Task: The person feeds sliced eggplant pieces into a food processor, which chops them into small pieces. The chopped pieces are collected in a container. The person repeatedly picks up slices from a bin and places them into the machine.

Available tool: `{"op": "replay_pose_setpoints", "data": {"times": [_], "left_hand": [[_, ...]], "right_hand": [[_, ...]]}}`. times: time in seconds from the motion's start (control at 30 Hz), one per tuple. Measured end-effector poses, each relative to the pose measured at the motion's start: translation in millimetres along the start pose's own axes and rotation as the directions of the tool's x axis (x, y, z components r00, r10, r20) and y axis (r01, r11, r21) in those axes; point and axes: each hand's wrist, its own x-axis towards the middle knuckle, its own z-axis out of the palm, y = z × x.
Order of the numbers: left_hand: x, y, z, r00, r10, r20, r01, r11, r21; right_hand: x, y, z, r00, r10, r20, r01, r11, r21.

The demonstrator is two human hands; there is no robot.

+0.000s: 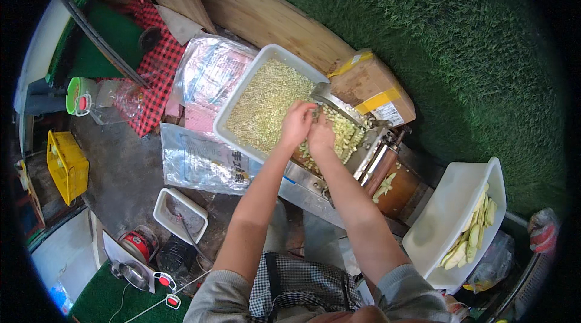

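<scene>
My left hand point(297, 124) is over the right side of a white plastic tub point(240, 88), its fingers curled together. The tub holds a thick layer of small pale green diced vegetable point(268, 96). Touching or nearly touching it, my right hand point(321, 136) points its fingers into loose dice at the outlet of a metal cutting machine point(313, 181). Larger cut pieces point(348, 137) lie on the machine's outlet beside that hand. What the fingertips touch is hidden. Behind the metal roller point(376, 171), a few pale slices point(385, 187) rest on the brown belt point(401, 193).
A taped cardboard box point(372, 80) stands against the machine's far side. At right, a tilted white tub point(422, 232) holds long pale green slices point(472, 236). Plastic sacks point(204, 159), a small white basin point(159, 205) and a yellow crate point(68, 166) are at left.
</scene>
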Motion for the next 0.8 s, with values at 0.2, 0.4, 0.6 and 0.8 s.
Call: {"op": "replay_pose_setpoints", "data": {"times": [0.2, 0.4, 0.6, 0.8], "left_hand": [[50.8, -4.5, 29.3, 0.902, -0.009, 0.433, -0.040, 0.994, 0.103], [31.7, -3.9, 28.1, 0.890, 0.018, 0.455, -0.146, 0.958, 0.248], [10.7, 3.8, 54.0, 0.961, 0.031, 0.276, -0.167, 0.858, 0.486], [5.0, 22.7, 27.5, 0.986, -0.009, 0.164, -0.043, 0.949, 0.313]], "right_hand": [[-37.1, -0.7, -25.3, 0.948, 0.052, -0.315, 0.036, 0.963, 0.268], [-135.0, 63.6, -81.4, 0.767, 0.458, -0.450, 0.025, 0.679, 0.734], [-196.6, 173.1, -39.8, 0.547, 0.828, -0.122, -0.338, 0.352, 0.873], [-209.9, 202.7, -8.1, 0.605, 0.767, -0.213, -0.295, 0.465, 0.835]]}}
